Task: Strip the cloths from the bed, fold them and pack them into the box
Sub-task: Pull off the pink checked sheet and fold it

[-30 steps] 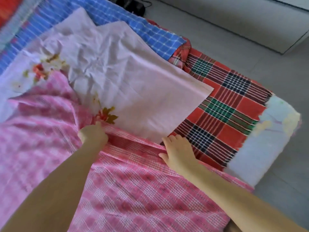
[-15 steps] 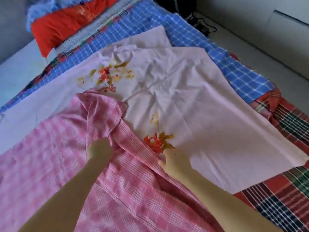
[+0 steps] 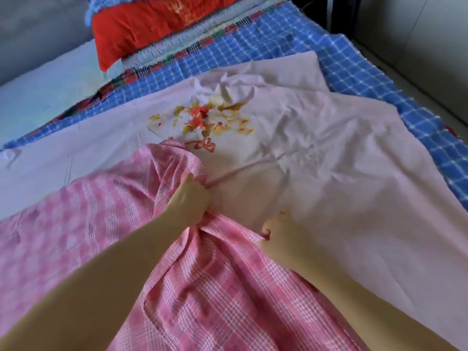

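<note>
Pink checked cloth [image 3: 215, 287] bunched in curled fingers of left hand [image 3: 190, 201], trailing from that grip back toward the body; right hand [image 3: 278, 231] just beside, at its edge, hold unclear.

From my feed, the bed [image 3: 38, 97] shows bare pale mattress at far left. A red plaid cloth [image 3: 121, 82] peeks from under a blue checked cloth [image 3: 354, 72]. Nearer, a pale flowered cloth [image 3: 329, 160] and a pink checked cloth [image 3: 76, 224] lie on top. A red bundle [image 3: 141, 29] sits at the far end.

Left hand [image 3: 190, 202] fisted; right hand [image 3: 281, 230] knuckles up (fingers hidden); both forearms extended
</note>
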A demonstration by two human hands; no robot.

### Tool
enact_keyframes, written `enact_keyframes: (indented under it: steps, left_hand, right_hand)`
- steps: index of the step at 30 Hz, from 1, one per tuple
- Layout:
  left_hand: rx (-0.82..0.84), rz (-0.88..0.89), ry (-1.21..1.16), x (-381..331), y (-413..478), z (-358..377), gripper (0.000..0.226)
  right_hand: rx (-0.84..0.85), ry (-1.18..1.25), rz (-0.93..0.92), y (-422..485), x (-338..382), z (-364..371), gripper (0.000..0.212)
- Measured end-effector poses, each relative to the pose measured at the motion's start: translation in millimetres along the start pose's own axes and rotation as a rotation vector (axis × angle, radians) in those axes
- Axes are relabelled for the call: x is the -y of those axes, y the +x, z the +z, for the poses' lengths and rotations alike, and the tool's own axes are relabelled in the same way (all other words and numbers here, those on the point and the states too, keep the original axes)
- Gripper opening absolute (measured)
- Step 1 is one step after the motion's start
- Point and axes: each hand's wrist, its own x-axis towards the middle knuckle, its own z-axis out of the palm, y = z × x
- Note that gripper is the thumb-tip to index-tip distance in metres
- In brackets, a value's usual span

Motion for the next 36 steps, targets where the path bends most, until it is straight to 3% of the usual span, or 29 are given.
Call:
enact_keyframes:
  steps: [2, 5, 7, 9, 12, 15, 17, 19, 22, 25, 27, 31, 32, 34, 36]
  left_hand:
    - [-0.083, -0.147, 0.015, 21, 20, -5, 0.034]
    - [0.095, -0.361, 0.028, 51, 39, -32, 0.017]
    - [0.084, -0.529, 0.065, 67, 49, -59, 0.012]
    - [-0.023, -0.599, 0.129, 81, 66, -71, 0.011]
    - [-0.115, -0.6, 0.178, 87, 92, -92, 0.019]
    - [-0.16, -0.624, -0.001, 82, 118, -116, 0.018]
    - [-0.209, -0.655, -0.238, 73, 145, -125, 0.023]
    - [-0.249, -0.673, -0.655, 61, 164, -125, 0.034]
    - [-0.288, -0.505, -1.028, 40, 176, -111, 0.051]
    - [-0.397, -0.474, -0.858, 35, 150, -95, 0.048]
    - [-0.479, -0.561, -0.688, 41, 117, -81, 0.028]
    - [-0.144, -0.754, -0.557, 64, 46, -37, 0.062]
    - [-0.072, -0.791, -0.579, 68, 34, -26, 0.068]
    - [0.074, -0.766, -0.631, 70, 20, -10, 0.068]
    - [0.16, -0.695, -0.635, 66, 20, 2, 0.063]
  right_hand:
    - [-0.065, -0.076, 0.031, 1, -12, -27, 0.01]
    - [-0.1, -0.144, 0.052, 2, -29, -50, 0.007]
    - [-0.096, -0.179, 0.096, 6, -39, -55, 0.024]
    - [-0.102, -0.183, 0.115, 12, -48, -58, 0.022]
    - [-0.097, -0.19, 0.128, 22, -50, -59, 0.02]
    - [-0.132, -0.265, 0.142, 31, -52, -57, 0.034]
    - [-0.169, -0.327, 0.161, 36, -58, -57, 0.04]
    - [-0.164, -0.394, 0.198, 37, -64, -53, 0.041]
    - [-0.165, -0.406, 0.232, 38, -62, -47, 0.031]
    - [-0.157, -0.423, 0.249, 40, -61, -40, 0.004]
    - [-0.14, -0.448, 0.247, 42, -60, -40, 0.009]
    - [-0.137, -0.497, 0.249, 42, -55, -43, 0.009]
    - [-0.151, -0.493, 0.255, 42, -55, -41, 0.02]
    - [-0.175, -0.506, 0.251, 44, -54, -40, 0.036]
    - [-0.178, -0.519, 0.235, 44, -51, -42, 0.039]
